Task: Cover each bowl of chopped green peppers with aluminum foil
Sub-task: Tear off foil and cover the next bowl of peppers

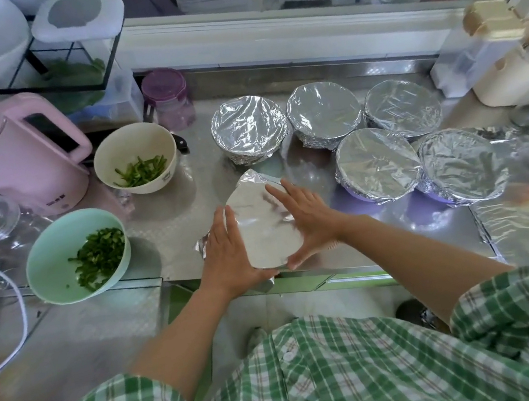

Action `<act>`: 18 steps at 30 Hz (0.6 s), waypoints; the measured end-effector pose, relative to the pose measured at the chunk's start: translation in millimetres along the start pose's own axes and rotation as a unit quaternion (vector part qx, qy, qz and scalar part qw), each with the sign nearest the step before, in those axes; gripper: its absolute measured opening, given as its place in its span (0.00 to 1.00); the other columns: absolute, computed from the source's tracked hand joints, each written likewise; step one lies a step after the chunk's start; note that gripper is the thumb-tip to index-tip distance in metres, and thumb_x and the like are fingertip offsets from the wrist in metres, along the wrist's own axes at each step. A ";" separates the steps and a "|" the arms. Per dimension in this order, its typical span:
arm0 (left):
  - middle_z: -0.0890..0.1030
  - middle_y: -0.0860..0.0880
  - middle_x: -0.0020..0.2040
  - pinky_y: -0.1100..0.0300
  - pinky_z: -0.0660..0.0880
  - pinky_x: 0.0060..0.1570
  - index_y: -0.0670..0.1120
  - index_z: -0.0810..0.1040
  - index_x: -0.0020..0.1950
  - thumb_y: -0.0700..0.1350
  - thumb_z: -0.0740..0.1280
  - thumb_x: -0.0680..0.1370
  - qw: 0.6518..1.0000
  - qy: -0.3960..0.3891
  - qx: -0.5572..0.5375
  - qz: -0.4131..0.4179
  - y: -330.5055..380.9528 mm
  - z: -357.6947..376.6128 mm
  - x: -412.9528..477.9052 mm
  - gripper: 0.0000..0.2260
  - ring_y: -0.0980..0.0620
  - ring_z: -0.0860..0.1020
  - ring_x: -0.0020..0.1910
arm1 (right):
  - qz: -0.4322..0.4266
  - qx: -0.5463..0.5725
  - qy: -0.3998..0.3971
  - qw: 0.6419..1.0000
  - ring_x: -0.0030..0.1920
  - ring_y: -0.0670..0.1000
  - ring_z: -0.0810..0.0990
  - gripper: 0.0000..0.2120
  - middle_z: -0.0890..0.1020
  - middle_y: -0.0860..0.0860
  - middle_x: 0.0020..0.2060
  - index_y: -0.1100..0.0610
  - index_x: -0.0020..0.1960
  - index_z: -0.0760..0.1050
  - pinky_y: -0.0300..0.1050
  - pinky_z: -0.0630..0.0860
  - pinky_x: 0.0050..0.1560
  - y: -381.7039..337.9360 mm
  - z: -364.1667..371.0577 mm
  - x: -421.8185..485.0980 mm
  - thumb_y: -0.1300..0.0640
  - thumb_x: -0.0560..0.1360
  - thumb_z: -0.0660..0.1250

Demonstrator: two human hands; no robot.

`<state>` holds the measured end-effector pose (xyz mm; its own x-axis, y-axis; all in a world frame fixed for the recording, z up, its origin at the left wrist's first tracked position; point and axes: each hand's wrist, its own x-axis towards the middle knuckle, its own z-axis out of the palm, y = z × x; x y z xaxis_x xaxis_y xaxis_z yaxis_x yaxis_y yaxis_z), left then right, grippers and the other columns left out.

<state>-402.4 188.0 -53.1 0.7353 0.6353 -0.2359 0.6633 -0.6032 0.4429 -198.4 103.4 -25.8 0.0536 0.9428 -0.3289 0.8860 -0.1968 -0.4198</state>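
Smooth foil sheet (265, 224) hides everything beneath; round outline only. Left hand (229, 251) and right hand (307, 219), fingers straight, press its crinkled edges.

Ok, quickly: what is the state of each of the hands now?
Left hand: open, pressing the side of the foil-covered bowl.
Right hand: open, pressing the same bowl's foil.

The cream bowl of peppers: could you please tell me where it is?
In the head view the cream bowl stands uncovered on the left, beside the pink kettle, behind the mint bowl.
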 end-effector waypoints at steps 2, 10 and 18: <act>0.41 0.38 0.79 0.48 0.48 0.76 0.39 0.37 0.79 0.77 0.66 0.54 1.000 0.005 -0.014 0.000 -1.4 2.5 0.9 0.69 0.42 0.43 0.79 | -0.001 0.009 0.004 1.000 0.78 0.60 0.40 0.72 0.41 0.57 0.78 0.43 0.77 0.33 0.61 0.46 0.74 1.3 1.6 -1.1 0.34 0.52 0.80; 0.46 0.41 0.79 0.47 0.53 0.76 0.41 0.34 0.79 0.76 0.66 0.52 0.999 -0.008 -0.046 0.016 -9.7 -4.7 7.9 0.70 0.44 0.47 0.79 | 0.007 0.088 0.054 0.995 0.75 0.57 0.49 0.71 0.49 0.56 0.76 0.43 0.78 0.35 0.64 0.59 0.72 1.9 14.3 -11.2 0.34 0.50 0.81; 0.60 0.41 0.76 0.47 0.59 0.74 0.39 0.40 0.79 0.63 0.82 0.54 0.999 0.005 -0.038 0.024 -15.6 -18.6 13.9 0.70 0.41 0.61 0.74 | 0.040 0.121 0.115 0.985 0.73 0.59 0.54 0.71 0.54 0.56 0.74 0.46 0.79 0.39 0.65 0.61 0.71 -4.2 27.2 -16.4 0.29 0.50 0.77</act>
<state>-405.1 215.3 -47.2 0.7648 0.6113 -0.2033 0.6136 -0.5952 0.5189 -215.6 81.5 -41.7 0.2475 0.9520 -0.1802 0.7401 -0.3059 -0.5989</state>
